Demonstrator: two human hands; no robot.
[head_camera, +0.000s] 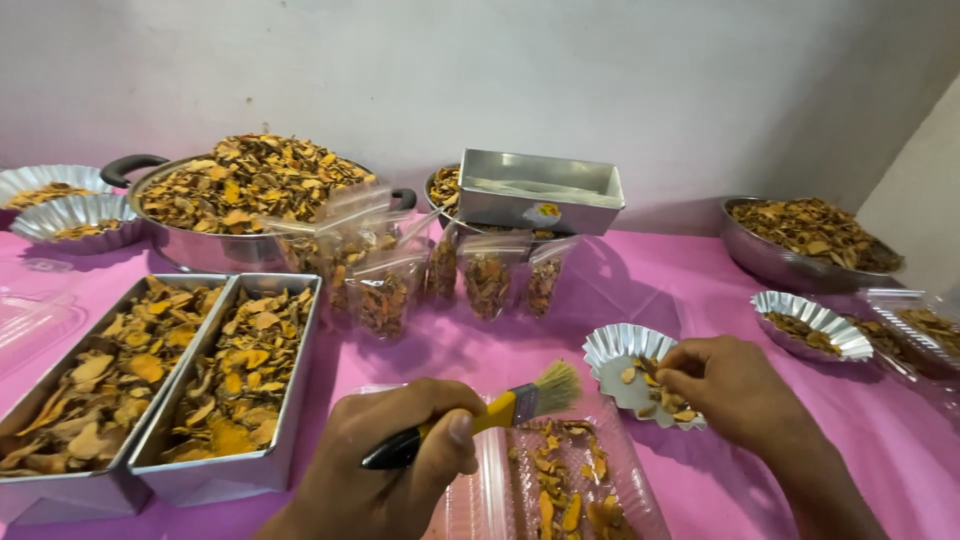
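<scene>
While the left hand (385, 460) grips the brush (480, 415), its bristles point right toward the foil cup (605, 350).
Right hand (725, 385) pinches dried slices at that cup, lower right.

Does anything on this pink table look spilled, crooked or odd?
One thing: an empty rectangular metal tin is perched tilted on a round metal bowl of dried orange chips instead of standing on the pink tablecloth. No chips seem to be spilled on the cloth; they lie in pans, trays and bags.
</scene>
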